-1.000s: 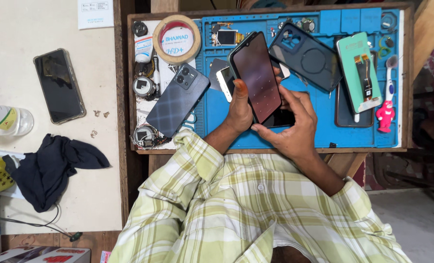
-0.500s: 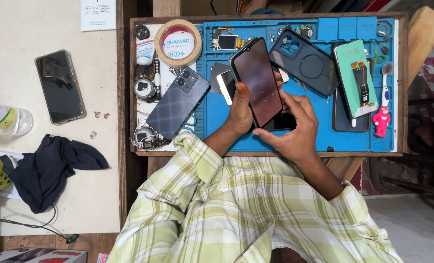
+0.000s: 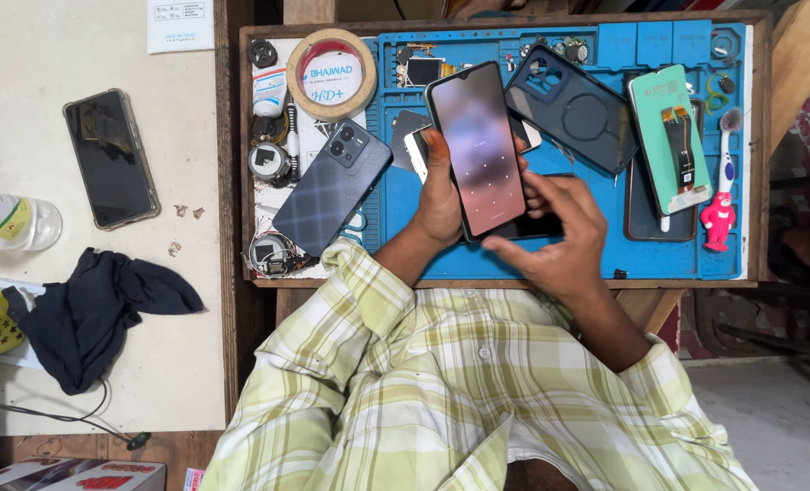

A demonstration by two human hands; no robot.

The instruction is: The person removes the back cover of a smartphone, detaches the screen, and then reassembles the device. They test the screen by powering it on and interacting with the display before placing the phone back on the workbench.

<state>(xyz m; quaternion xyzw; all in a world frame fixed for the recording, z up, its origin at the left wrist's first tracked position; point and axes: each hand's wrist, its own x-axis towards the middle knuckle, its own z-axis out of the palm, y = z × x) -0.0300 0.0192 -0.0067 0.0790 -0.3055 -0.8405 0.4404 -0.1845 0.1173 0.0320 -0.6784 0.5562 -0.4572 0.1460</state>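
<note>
My left hand (image 3: 438, 202) grips a black smartphone (image 3: 476, 145) from its left edge and holds it tilted above the blue repair mat (image 3: 605, 259). The phone's screen is lit, a pale pink-grey with a grid of small dots. My right hand (image 3: 555, 238) is at the phone's lower right, fingers curled against its edge and partly open. A second dark phone lies flat on the mat under my right hand, mostly hidden.
On the mat lie a dark phone back cover (image 3: 570, 107), a green package with a flex part (image 3: 673, 136), a red-handled toothbrush (image 3: 719, 205), a grey phone face down (image 3: 332, 186) and a tape roll (image 3: 331, 73). Left table holds a black phone (image 3: 111, 157), bottle (image 3: 9, 220), dark cloth (image 3: 95, 309).
The held phone's screen has gone from dark to lit. My right hand has shifted slightly down and right along the phone's edge.
</note>
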